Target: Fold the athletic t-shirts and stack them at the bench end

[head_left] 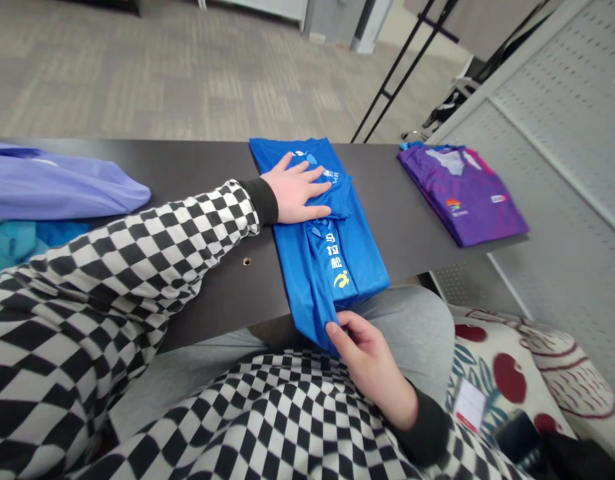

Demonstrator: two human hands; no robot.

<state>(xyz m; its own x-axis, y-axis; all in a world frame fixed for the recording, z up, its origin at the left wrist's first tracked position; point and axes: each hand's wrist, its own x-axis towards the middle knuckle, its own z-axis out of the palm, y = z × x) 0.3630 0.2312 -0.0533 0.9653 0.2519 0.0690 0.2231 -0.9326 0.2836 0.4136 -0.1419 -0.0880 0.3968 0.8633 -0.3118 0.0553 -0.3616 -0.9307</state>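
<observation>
A blue shirt [365, 247] with white lettering and a yellow mark lies partly folded on the dark table, its near end hanging over the front edge. My left hand [300, 190] rests flat on its upper part, fingers spread. Close to my lap, my right hand [365, 357] pinches the shirt's near edge between thumb and fingers. A loose strip of the cloth runs from that pinch up toward my left hand. What lies beneath the left palm is hidden.
At the table's [222, 293] right end sits a folded purple shirt [462, 193]. Lavender cloth [62, 183] and teal cloth [12, 243] lie at the left. A grey perforated panel [562, 133] stands on the right, above a patterned cushion [487, 353] with a phone-like dark object [517, 437].
</observation>
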